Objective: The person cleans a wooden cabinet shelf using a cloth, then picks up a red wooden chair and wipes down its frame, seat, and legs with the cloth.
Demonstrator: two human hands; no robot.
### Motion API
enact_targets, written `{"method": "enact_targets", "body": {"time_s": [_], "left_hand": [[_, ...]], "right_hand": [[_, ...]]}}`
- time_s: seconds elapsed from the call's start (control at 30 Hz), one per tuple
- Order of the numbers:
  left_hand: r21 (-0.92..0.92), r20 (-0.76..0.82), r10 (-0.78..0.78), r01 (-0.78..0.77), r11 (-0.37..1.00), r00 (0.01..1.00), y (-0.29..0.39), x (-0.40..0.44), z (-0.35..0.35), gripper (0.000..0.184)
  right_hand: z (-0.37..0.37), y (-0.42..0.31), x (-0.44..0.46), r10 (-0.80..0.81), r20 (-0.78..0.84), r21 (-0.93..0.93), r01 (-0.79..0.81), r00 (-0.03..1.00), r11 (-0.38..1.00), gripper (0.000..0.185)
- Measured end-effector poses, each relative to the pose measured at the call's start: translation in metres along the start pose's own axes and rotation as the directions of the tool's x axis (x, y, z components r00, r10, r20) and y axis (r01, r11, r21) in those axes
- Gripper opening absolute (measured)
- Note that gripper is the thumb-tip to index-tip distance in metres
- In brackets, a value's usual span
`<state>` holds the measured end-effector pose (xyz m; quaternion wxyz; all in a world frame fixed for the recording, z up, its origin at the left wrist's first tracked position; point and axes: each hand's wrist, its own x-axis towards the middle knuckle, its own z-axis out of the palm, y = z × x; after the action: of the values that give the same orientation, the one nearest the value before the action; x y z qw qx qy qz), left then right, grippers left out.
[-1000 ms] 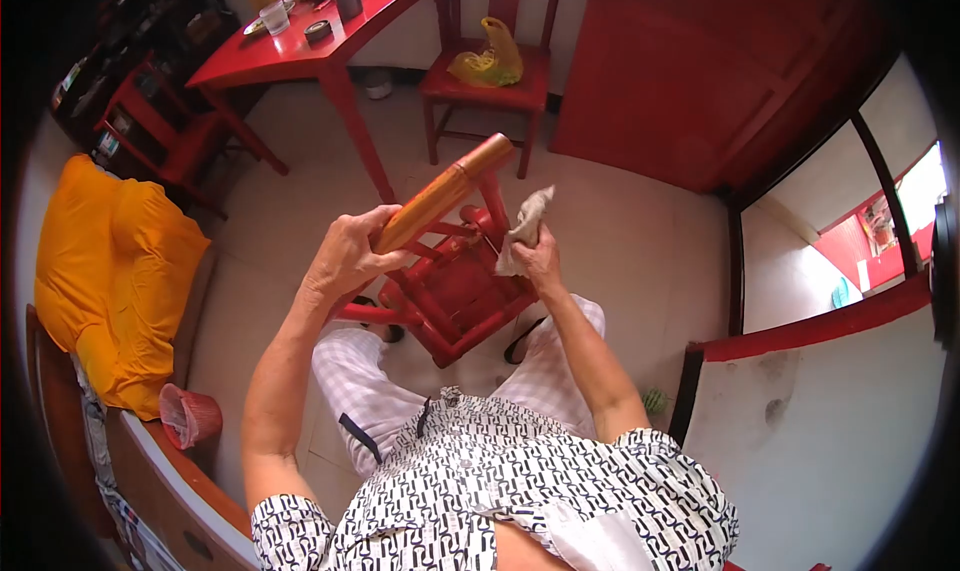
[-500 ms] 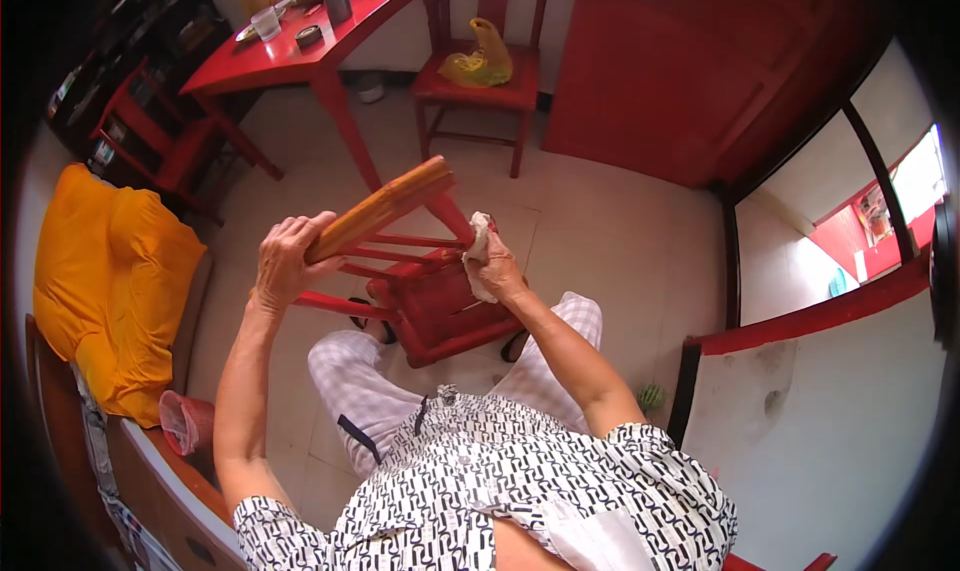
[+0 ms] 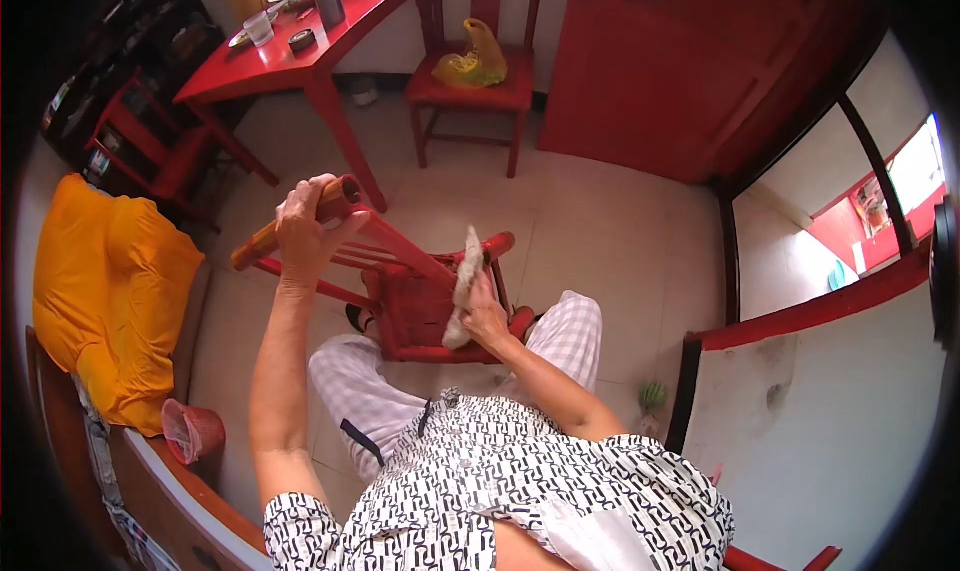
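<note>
A red chair with a brown wooden top rail is tilted between my legs, its backrest leaning up to the left. My left hand is wrapped round the top rail near its upper end. In my right hand is a whitish cloth, pressed against the red side post of the backrest near the seat. The far ends of the chair's legs are partly hidden.
Ahead is a red table with a cup, a roll of tape and a dark bottle. A red chair holds a yellow bag. Orange cloth and a pink basket are at left. A glass-paned frame stands right.
The chair has turned and its top rail has swung left, with my left hand on it. My right hand has moved the cloth down along the post, toward the seat.
</note>
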<state>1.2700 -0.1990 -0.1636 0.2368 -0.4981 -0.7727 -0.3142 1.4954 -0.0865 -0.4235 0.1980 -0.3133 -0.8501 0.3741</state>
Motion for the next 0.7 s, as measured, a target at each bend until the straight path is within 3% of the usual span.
{"method": "enact_targets", "body": {"time_s": [0.07,0.17,0.27,0.3,0.5,0.6,0.7], "left_hand": [[-0.01,-0.043,0.029,-0.029,1.0,0.999,-0.003,-0.005,-0.002,0.057],[-0.023,-0.075,0.007,-0.008,1.0,0.997,-0.003,-0.017,-0.013,0.056],[-0.039,-0.066,-0.029,0.026,0.999,0.997,-0.004,-0.029,-0.026,0.054],[-0.039,-0.061,-0.036,0.033,0.999,0.997,-0.005,-0.03,-0.031,0.053],[-0.12,0.027,-0.189,0.191,0.974,0.982,-0.008,-0.045,-0.051,0.049],[-0.266,0.175,-0.238,0.279,0.923,0.955,-0.021,-0.054,-0.067,0.045],[-0.663,0.254,-0.339,0.419,0.621,0.906,-0.006,-0.053,-0.084,0.052]], "right_hand": [[0.0,0.031,-0.023,0.025,-0.058,-0.059,-0.029,0.998,0.998,0.07],[0.015,0.072,-0.032,0.178,-0.101,0.006,-0.178,0.979,0.984,0.074],[0.002,0.093,-0.013,0.423,0.359,0.192,-0.509,0.832,0.839,0.071],[0.003,0.093,-0.011,0.378,0.305,0.293,-0.464,0.874,0.836,0.069],[-0.016,0.072,-0.021,0.258,0.338,0.365,-0.379,0.905,0.85,0.057],[-0.001,0.096,-0.023,0.284,0.396,0.44,-0.452,0.873,0.776,0.049],[-0.006,0.098,-0.024,0.303,0.454,0.474,-0.515,0.838,0.714,0.045]]}}
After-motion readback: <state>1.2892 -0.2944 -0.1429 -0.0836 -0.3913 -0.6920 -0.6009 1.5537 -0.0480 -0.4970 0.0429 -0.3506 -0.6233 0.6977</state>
